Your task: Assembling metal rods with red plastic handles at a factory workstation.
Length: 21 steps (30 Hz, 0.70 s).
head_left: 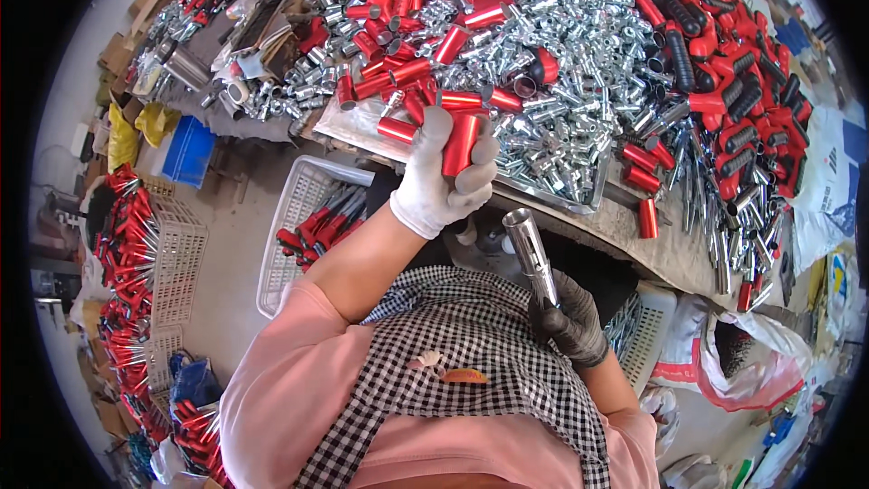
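Observation:
My left hand (pixel 445 177), in a white glove with grey fingertips, is closed round a shiny red metal sleeve (pixel 461 145), raised at the near edge of the workbench. My right hand (pixel 577 321), in a dark grey glove, grips a chrome metal tube (pixel 532 254) held tilted upward in front of the checked apron. The tube's open round end points up and to the left. The two pieces are apart. Just beyond my left hand lie more red sleeves (pixel 396 130), and a big heap of small silver metal fittings (pixel 570 63) fills a tray.
Red and black tool handles (pixel 738 91) are piled on the bench's right. Below the bench stands a white basket (pixel 272 264) holding red-handled tools. Crates (pixel 172 258) of red tools line the floor at left, near a blue bin (pixel 188 152). An open white sack (pixel 751 367) stands at right.

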Each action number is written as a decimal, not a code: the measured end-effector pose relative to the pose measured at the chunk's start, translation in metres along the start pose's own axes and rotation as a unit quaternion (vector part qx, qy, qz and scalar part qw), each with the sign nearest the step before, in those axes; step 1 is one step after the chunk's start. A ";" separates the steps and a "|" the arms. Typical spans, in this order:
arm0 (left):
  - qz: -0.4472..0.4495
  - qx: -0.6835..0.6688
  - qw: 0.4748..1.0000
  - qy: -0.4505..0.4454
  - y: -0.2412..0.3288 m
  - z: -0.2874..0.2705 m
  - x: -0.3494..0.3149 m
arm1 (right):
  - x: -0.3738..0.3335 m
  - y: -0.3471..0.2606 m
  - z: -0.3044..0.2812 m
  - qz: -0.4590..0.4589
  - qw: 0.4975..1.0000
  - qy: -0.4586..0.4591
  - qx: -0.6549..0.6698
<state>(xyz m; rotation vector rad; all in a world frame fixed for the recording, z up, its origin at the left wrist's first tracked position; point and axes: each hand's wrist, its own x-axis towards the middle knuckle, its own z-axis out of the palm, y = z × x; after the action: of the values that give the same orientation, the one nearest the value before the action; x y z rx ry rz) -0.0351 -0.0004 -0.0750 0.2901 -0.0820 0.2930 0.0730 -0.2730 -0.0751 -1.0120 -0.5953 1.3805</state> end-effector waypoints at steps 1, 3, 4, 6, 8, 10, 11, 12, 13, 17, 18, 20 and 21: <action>0.026 0.037 0.998 0.037 -0.002 -0.002 -0.002 | 0.001 0.001 0.000 -0.003 1.000 -0.001 -0.002; 0.053 0.074 0.993 0.074 -0.003 -0.001 -0.004 | 0.002 0.003 -0.001 -0.006 1.000 -0.001 -0.005; 0.049 0.053 0.992 0.101 -0.002 0.002 -0.003 | 0.002 0.005 -0.001 -0.010 1.000 0.000 -0.007; 0.044 0.032 0.990 0.128 0.000 0.012 -0.001 | 0.002 0.005 -0.002 -0.013 1.000 0.002 -0.009; 0.070 0.000 0.988 0.135 0.000 0.023 0.004 | 0.003 0.005 -0.002 -0.011 1.000 0.000 -0.014; 0.055 -0.015 0.993 0.101 0.002 0.014 0.002 | 0.004 0.004 -0.001 -0.013 1.000 0.000 -0.013; 0.041 -0.028 0.997 0.067 0.003 0.011 0.001 | 0.005 0.004 0.000 -0.016 1.000 -0.001 -0.011; 0.041 -0.028 0.996 0.067 0.003 0.010 0.000 | 0.006 0.004 0.001 -0.016 1.000 -0.002 -0.011; 0.047 -0.025 0.995 0.084 0.001 0.016 -0.001 | 0.007 0.004 0.000 -0.013 1.000 -0.005 -0.011; 0.041 0.007 0.999 0.020 0.007 0.008 -0.004 | 0.010 0.002 0.004 -0.016 1.000 -0.007 -0.015; 0.040 0.006 0.999 0.019 0.006 0.007 -0.005 | 0.010 0.001 0.004 -0.016 1.000 -0.006 -0.015; 0.073 0.135 0.984 0.088 0.004 0.019 -0.006 | 0.011 0.000 0.003 -0.033 0.999 -0.008 -0.010; 0.070 0.134 0.985 0.088 0.001 0.025 -0.004 | 0.012 0.000 0.001 -0.034 0.999 -0.005 -0.009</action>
<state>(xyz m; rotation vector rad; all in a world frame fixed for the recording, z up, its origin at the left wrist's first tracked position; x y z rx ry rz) -0.0405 -0.0084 -0.0510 0.5257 0.1126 0.4693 0.0736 -0.2610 -0.0768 -0.9921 -0.6443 1.3231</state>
